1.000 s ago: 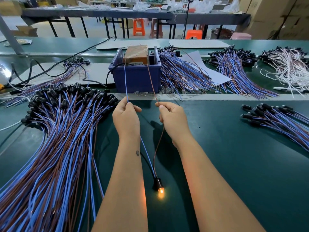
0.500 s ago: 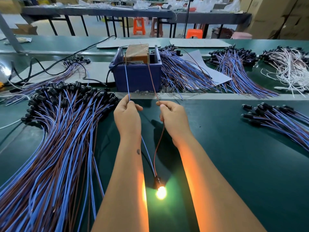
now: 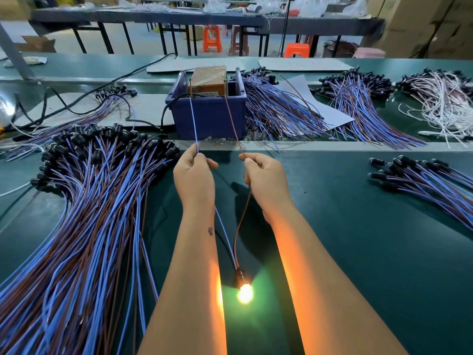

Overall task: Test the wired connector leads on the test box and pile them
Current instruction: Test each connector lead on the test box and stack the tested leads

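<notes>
L hand (image 3: 193, 175) pinches thin blue wire (image 3: 194, 126); R hand (image 3: 265, 176) pinches thin brown wire (image 3: 232, 121). Both reach dark blue plastic test box (image 3: 208, 116). Small black-socket bulb (image 3: 244, 293) glows on green counter (image 3: 358, 252).

No legible text, label, brand or number anywhere in view. Small pale label on the front of the brown test box (image 3: 207, 82), inside the blue bin (image 3: 208, 116): print too blurred to read. Small dark mark on the left forearm (image 3: 210, 230): not readable as lettering. Cartons (image 3: 422, 21) at far right: no readable print.
</notes>
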Available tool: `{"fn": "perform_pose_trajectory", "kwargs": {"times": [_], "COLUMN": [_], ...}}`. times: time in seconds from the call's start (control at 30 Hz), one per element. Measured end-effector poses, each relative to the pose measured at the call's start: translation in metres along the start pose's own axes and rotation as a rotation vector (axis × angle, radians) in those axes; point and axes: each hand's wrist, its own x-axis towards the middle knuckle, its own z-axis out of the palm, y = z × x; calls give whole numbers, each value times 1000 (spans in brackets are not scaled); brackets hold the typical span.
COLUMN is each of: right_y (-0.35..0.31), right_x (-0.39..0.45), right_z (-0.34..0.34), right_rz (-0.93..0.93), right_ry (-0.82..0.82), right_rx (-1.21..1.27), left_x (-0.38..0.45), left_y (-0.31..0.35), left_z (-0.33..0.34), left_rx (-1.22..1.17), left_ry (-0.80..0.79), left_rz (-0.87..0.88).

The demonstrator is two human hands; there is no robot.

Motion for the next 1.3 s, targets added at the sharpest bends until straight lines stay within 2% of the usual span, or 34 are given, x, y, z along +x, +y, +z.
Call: {"fn": "perform_pose_trajectory", "kwargs": {"times": [0.27,0.43,0.5,0.67,0.77,0.87,0.93,1.07,1.13,1.2,1.3], "right_y": [-1,-11,-12,-12,-10,-4,-2,-3,-6,-7,-6], "right_x": [-1,-9,-11,-12,-11,-7,-8,-9,-10,-9,-6], "right_z": [0,6,5,1,-1,-5,-6,-5,-5,-7,-16], "right_rz": [-17,-107,-107,-102,-50,-69,-106,-138,-122,-85,29], "right_ry": [1,-107,-129,-149,-187,-176,-225,-327,-288,-149,77], "right_rx": [67,257,323,299,280,71,-47,32,251,458,560], "left_x": [0,-12,-13,-13,-11,-5,-3,0,0,-2,-8], "left_y": [0,3,3,-2,-1,1,3,4,3,1,-3], "left_z": [0,16,19,16,13,9,7,4,5,6,8], "left_rx": [-5,-184,-220,-62,-95,-197,-304,-382,-385,-309,-105], "left_ry": [-16,-238,-269,-315,-298,-236,-181,-81,-87,-121,-220], "left_rz": [9,-4,-44,-59,-64,-121,-165,-200,-184,-135,-58]}}
